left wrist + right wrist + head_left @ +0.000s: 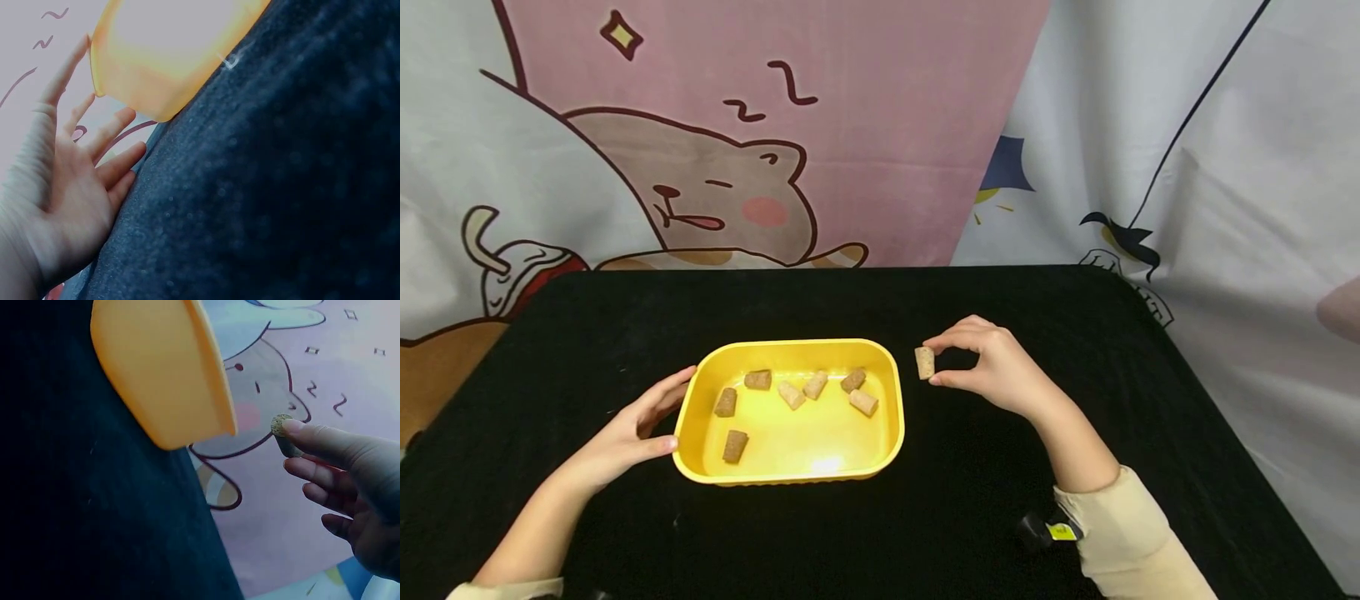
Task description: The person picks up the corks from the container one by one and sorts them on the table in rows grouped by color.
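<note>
A cork (925, 363) is pinched between the thumb and fingers of my right hand (1000, 367), just off the right end of a yellow tray (891, 442). The right wrist view shows the same cork (286, 434) held at the fingertips, the other fingers loosely bent. Inside the tray lie several more corks, some darker brown like the cork (735, 447) near the front left, others paler like the cork (863, 402) on the right. My left hand (625, 437) rests against the tray's left end, thumb and fingers spread and fairly straight along the rim.
A black cloth (970, 517) covers the table under the tray. A small black object with a yellow label (1062, 532) is by the right sleeve. Behind the table hangs a printed curtain (887, 125) with a sleeping bear.
</note>
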Demonstrator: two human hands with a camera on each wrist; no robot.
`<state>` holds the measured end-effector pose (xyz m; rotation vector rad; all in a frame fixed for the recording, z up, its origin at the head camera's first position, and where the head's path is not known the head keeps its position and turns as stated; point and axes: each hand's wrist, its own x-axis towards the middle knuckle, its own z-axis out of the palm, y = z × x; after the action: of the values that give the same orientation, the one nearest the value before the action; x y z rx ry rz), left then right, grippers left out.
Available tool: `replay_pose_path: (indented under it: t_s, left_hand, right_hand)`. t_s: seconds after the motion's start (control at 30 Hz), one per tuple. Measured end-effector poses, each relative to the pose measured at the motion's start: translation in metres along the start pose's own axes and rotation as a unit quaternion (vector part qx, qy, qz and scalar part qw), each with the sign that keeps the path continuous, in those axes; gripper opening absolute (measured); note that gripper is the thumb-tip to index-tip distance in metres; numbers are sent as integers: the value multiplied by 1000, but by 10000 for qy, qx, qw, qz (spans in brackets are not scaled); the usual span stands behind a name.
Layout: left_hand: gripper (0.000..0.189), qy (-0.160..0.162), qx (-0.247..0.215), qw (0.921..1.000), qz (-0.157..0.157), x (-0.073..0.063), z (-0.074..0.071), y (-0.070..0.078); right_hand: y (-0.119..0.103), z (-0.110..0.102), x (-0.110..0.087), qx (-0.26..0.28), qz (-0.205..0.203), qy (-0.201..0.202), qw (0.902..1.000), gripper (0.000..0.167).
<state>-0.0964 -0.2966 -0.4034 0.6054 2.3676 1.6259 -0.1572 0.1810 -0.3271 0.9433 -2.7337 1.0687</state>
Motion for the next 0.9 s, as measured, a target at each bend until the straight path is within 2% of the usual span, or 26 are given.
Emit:
replay_pose_path:
  t_s: [0.4, 0.63, 0.9]
  left_hand:
    - [67, 20, -31, 10000, 27, 1, 1, 0]
    - [68, -13, 70, 10000, -38, 0, 0, -2]
    - [67, -13, 109, 9999, -54, 0, 0, 0]
  right_hand:
    - [30, 12, 3, 75, 544, -239, 9982, 35]
    - [47, 24, 3, -67, 603, -310, 9977, 35]
    - [58, 32, 0, 44, 719, -379, 9967, 34]
